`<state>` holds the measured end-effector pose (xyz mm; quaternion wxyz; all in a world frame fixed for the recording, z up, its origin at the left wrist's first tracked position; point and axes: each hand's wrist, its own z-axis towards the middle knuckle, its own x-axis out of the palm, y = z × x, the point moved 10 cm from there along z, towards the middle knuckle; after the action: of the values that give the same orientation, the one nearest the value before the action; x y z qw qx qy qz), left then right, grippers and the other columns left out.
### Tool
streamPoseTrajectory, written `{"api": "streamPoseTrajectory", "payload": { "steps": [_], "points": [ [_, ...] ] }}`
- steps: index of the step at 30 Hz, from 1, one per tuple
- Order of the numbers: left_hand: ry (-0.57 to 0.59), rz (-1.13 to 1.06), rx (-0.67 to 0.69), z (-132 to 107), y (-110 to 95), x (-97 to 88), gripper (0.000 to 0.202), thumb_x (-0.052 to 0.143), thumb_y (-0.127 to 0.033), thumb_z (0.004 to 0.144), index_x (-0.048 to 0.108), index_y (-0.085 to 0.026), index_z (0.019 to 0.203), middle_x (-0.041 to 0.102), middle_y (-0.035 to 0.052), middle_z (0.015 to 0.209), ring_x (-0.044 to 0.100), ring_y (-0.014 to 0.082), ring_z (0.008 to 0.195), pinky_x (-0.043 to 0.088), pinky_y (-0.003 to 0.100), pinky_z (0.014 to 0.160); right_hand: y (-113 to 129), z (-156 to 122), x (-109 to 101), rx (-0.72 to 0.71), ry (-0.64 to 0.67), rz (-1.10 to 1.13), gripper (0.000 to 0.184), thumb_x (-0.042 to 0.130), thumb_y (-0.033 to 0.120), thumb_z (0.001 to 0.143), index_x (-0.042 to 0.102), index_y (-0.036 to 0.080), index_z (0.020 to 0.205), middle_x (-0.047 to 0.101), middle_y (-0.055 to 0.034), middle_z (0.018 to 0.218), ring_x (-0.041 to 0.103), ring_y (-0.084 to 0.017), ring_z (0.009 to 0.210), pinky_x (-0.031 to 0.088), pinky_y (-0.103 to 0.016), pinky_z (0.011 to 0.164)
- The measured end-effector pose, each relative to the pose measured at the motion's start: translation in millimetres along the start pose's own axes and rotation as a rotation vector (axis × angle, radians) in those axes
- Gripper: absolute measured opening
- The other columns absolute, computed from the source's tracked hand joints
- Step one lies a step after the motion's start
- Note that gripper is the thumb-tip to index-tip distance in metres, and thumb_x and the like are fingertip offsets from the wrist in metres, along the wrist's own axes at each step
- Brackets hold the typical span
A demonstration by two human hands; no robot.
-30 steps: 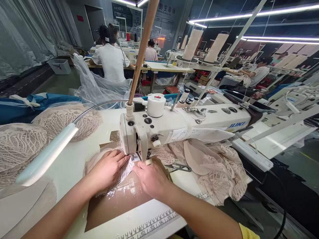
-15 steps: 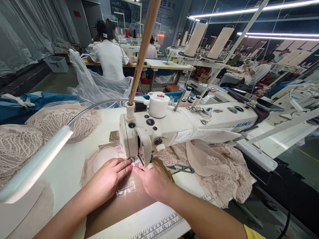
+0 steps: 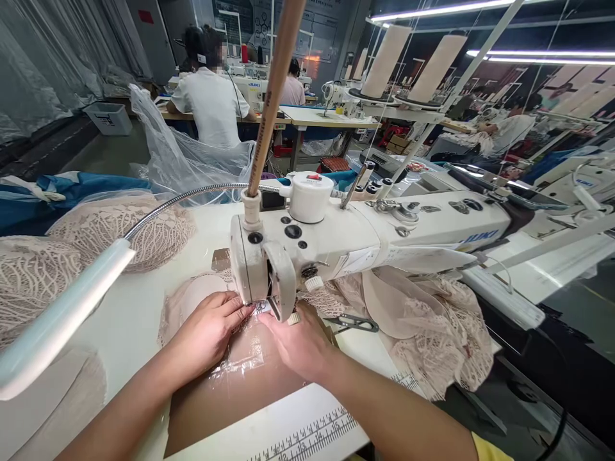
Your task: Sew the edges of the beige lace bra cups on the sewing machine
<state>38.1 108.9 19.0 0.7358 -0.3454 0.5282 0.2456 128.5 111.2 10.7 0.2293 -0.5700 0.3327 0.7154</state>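
Note:
A white sewing machine (image 3: 331, 230) stands in front of me, with its needle area at the lower end of its head. My left hand (image 3: 216, 323) is closed at the left of the presser foot, fingertips close against it. It presses on a beige lace bra piece (image 3: 202, 288) with a smooth, pale cup. From the right, my right hand (image 3: 300, 339) reaches in, its thumb pointing at the foot and its other fingers partly hidden. The fingers appear closed on the same work. Under both hands lies a brown board (image 3: 221, 403) with clear tape on it.
Thread snips (image 3: 353, 323) lie right of my right hand, beside a heap of beige lace pieces (image 3: 442, 333). More lace cups (image 3: 129, 234) rest on the left. A tube lamp (image 3: 67, 314) crosses the left side. A ruler strip (image 3: 307, 435) runs along the front. Co-workers sit farther back.
The view has shifted slightly, so the machine appears a little farther right. Both hands stay beside the presser foot, with only slight finger movement.

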Motion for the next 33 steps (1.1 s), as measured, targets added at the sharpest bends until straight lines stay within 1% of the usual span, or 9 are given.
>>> {"api": "streamPoseTrajectory", "payload": {
  "steps": [6, 10, 16, 19, 22, 24, 27, 30, 33],
  "points": [
    [-0.015, 0.016, 0.015, 0, -1, -1.8, 0.042, 0.038, -0.004, 0.087, 0.063, -0.020, 0.117, 0.068, 0.0090, 0.102, 0.056, 0.0253, 0.096, 0.047, 0.039, 0.082, 0, -1, -2, 0.010, 0.001, 0.017, 0.041, 0.047, 0.008, 0.081, 0.062, 0.025, 0.116, 0.065, -0.0067, 0.102, 0.054, -0.020, 0.088, 0.039, -0.028, 0.075],
    [-0.024, 0.031, 0.014, 0, -1, -2.5, 0.041, 0.038, -0.004, 0.087, 0.063, -0.020, 0.117, 0.069, 0.0087, 0.100, 0.056, 0.0247, 0.093, 0.047, 0.039, 0.081, 0, 0, -4, 0.015, 0.002, 0.033, 0.039, 0.048, 0.008, 0.080, 0.065, 0.025, 0.110, 0.065, -0.0060, 0.094, 0.053, -0.020, 0.086, 0.039, -0.028, 0.075],
    [-0.025, 0.089, 0.015, -2, -1, -2.1, 0.044, 0.041, -0.003, 0.085, 0.061, -0.022, 0.119, 0.067, 0.0088, 0.110, 0.054, 0.0267, 0.103, 0.044, 0.042, 0.087, 1, 1, -9, 0.006, -0.015, 0.051, 0.033, 0.046, 0.009, 0.084, 0.066, 0.023, 0.106, 0.065, -0.0069, 0.096, 0.054, -0.019, 0.084, 0.038, -0.027, 0.073],
    [0.007, 0.160, -0.030, -3, 2, -4.1, 0.037, 0.041, -0.007, 0.085, 0.065, -0.019, 0.110, 0.067, 0.0111, 0.105, 0.055, 0.0293, 0.100, 0.045, 0.044, 0.083, 0, 1, -10, 0.004, -0.036, 0.051, 0.034, 0.048, 0.009, 0.083, 0.066, 0.024, 0.107, 0.065, -0.0062, 0.093, 0.054, -0.019, 0.083, 0.038, -0.027, 0.072],
    [0.035, 0.225, -0.087, -8, 5, -6.9, 0.028, 0.043, -0.015, 0.088, 0.067, -0.016, 0.101, 0.066, 0.0138, 0.102, 0.056, 0.0302, 0.096, 0.047, 0.043, 0.077, -2, 1, -10, 0.024, -0.060, 0.040, 0.032, 0.047, 0.009, 0.085, 0.066, 0.024, 0.106, 0.064, -0.0055, 0.088, 0.055, -0.019, 0.080, 0.039, -0.027, 0.070],
    [0.033, 0.240, -0.101, -12, 5, -8.2, 0.027, 0.043, -0.019, 0.089, 0.067, -0.015, 0.102, 0.066, 0.0139, 0.101, 0.058, 0.0289, 0.091, 0.049, 0.040, 0.072, -5, 1, -7, 0.047, -0.056, 0.021, 0.031, 0.045, 0.010, 0.087, 0.067, 0.023, 0.104, 0.064, -0.0056, 0.086, 0.055, -0.019, 0.080, 0.039, -0.027, 0.069],
    [0.026, 0.207, -0.109, -17, 3, -6.6, 0.028, 0.043, -0.016, 0.088, 0.067, -0.014, 0.104, 0.065, 0.0128, 0.102, 0.059, 0.0253, 0.085, 0.050, 0.036, 0.066, -8, 0, -4, 0.068, -0.045, -0.015, 0.029, 0.046, 0.013, 0.088, 0.067, 0.023, 0.106, 0.064, -0.0070, 0.091, 0.056, -0.020, 0.082, 0.040, -0.029, 0.070],
    [0.028, 0.157, -0.121, -17, -3, -3.6, 0.029, 0.042, -0.014, 0.089, 0.067, -0.014, 0.103, 0.064, 0.0125, 0.104, 0.059, 0.0233, 0.084, 0.050, 0.035, 0.068, -9, 1, -2, 0.063, -0.040, -0.032, 0.028, 0.047, 0.014, 0.089, 0.067, 0.023, 0.107, 0.064, -0.0076, 0.094, 0.056, -0.020, 0.083, 0.040, -0.030, 0.070],
    [0.022, 0.132, -0.097, -14, -15, -2.9, 0.030, 0.040, -0.017, 0.092, 0.066, -0.013, 0.107, 0.063, 0.0135, 0.100, 0.058, 0.0233, 0.082, 0.049, 0.037, 0.069, -9, 1, -2, 0.055, -0.056, -0.033, 0.025, 0.045, 0.015, 0.090, 0.067, 0.022, 0.102, 0.064, -0.0068, 0.090, 0.055, -0.020, 0.082, 0.039, -0.029, 0.070]
  ]
}}
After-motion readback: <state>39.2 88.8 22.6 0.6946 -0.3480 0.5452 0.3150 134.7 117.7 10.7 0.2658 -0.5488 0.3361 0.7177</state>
